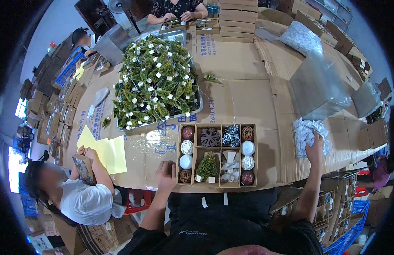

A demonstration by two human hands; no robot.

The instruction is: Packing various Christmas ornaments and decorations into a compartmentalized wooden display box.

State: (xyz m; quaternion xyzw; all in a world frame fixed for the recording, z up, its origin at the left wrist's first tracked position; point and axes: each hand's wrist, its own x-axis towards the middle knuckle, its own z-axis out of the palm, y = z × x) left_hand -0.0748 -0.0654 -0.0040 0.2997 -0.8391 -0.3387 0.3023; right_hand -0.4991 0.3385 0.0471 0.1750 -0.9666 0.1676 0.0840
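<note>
A divided cardboard box (217, 187) lies at the table's near edge in front of me. Its compartments hold glittery red, plain white and woven balls, a dark snowflake (210, 137), a frosted pine cone (231, 135), a small green tree (206, 165) with white blocks at its base, and white pieces (230, 169) whose shape is unclear. Beside the box's lower left wall rests my left hand (166, 175), its fingers curled; what they may hold is hidden. Out to the right, my right hand (315, 145) dips its closed fingers into a heap of pale paper slips (304, 128).
Beyond the box stands a clear tray (196, 111) heaped with little green trees. Yellow sheets (114, 155) lie at left, near a seated person (84, 197). A clear plastic bin (318, 87) stands right. Another person (175, 10) works across the table beside stacked cardboard boxes (238, 21).
</note>
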